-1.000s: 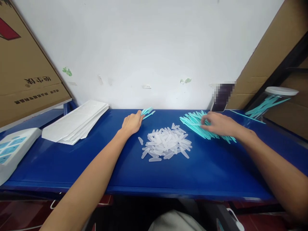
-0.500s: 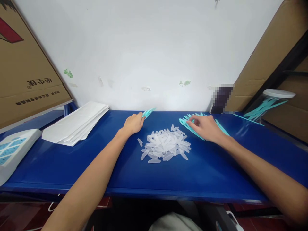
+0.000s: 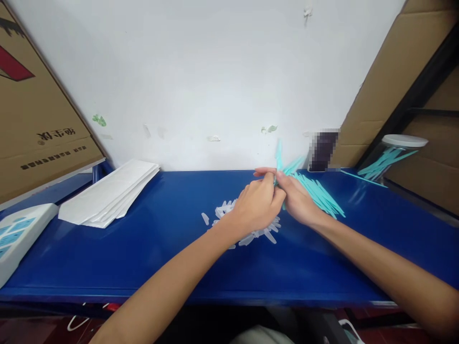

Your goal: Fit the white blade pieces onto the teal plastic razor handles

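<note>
My left hand [image 3: 257, 203] and my right hand [image 3: 299, 199] meet above the table's middle. My left hand is closed around several thin turquoise plastic sticks [image 3: 292, 166], their ends fanning up and to the right, blurred. Between the fingers of my right hand is another turquoise stick [image 3: 279, 155], standing nearly upright. Just beyond the right wrist lies a loose pile of turquoise sticks [image 3: 319, 195]. A heap of small translucent white plastic caps [image 3: 270, 230] is partly covered by my left hand and forearm. My fingers hide the sticks' lower ends.
White paper bags [image 3: 107, 193] are stacked on the blue table [image 3: 150, 258] at left, with a white device [image 3: 27, 234] nearer. At right stand a lidded clear jar [image 3: 389, 160] of turquoise sticks and a pixelated phone [image 3: 322, 150]. Cardboard [image 3: 43, 110] leans at left.
My left hand has moved right with its turquoise sticks, over the caps to my right hand. My right hand has left the pile with a stick, shifting slightly left. The view has tilted slightly.
</note>
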Tool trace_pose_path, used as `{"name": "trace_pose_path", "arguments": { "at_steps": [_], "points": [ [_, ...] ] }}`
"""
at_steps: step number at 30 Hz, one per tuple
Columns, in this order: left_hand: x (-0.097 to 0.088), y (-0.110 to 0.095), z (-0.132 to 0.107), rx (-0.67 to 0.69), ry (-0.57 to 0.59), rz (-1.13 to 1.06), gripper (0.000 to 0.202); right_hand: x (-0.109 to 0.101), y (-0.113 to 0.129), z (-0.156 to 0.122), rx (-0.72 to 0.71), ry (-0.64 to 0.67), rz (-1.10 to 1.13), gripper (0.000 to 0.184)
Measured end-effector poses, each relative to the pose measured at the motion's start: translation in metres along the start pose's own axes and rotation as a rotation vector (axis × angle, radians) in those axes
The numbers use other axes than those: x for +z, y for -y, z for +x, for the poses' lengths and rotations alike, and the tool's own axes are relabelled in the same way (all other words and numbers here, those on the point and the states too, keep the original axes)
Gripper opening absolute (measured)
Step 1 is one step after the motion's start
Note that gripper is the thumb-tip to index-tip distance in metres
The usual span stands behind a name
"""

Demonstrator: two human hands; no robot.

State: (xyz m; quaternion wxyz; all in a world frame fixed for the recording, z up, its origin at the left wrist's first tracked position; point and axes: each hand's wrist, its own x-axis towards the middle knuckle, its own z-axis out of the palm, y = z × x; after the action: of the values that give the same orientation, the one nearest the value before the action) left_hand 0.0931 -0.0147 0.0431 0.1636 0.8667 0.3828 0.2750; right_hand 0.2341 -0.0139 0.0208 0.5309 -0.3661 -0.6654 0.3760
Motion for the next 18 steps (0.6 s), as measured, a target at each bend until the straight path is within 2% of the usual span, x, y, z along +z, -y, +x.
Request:
{"name": "trace_pose_path", "arguments": {
  "at_steps": [2,4,8,10,12,14,15,16,18],
  "points": [
    [0.007,-0.004,0.004,-0.022,-0.031,0.047,0.028,0.002,-0.001,0.000,0.003,-0.048,0.071,0.048],
    [0.012,-0.006,0.008,-0.055,-0.026,0.002,0.031,0.003,-0.004,0.000,0.004,-0.124,0.129,0.045],
    [0.020,-0.011,0.028,-0.152,-0.005,-0.345,0.035,0.005,-0.006,0.001,-0.014,-0.291,0.050,0.044],
    [0.020,-0.011,0.040,-0.183,-0.070,-0.552,0.033,0.002,-0.004,0.004,-0.037,-0.359,-0.006,0.043],
    [0.019,-0.007,0.038,-0.205,-0.208,-0.674,0.035,-0.004,-0.001,0.008,-0.080,-0.425,-0.016,0.041],
    [0.022,0.001,0.007,-0.178,-0.354,-0.681,0.045,-0.014,0.001,0.012,-0.130,-0.497,0.032,0.037],
    [0.027,0.006,-0.021,-0.116,-0.368,-0.655,0.048,-0.020,0.001,0.013,-0.147,-0.527,0.070,0.035],
    [0.035,0.013,-0.058,-0.030,-0.313,-0.617,0.052,-0.025,0.000,0.015,-0.147,-0.541,0.106,0.034],
    [0.058,0.026,-0.147,0.188,-0.126,-0.551,0.058,-0.034,-0.004,0.015,-0.101,-0.518,0.137,0.034]
  ]
}}
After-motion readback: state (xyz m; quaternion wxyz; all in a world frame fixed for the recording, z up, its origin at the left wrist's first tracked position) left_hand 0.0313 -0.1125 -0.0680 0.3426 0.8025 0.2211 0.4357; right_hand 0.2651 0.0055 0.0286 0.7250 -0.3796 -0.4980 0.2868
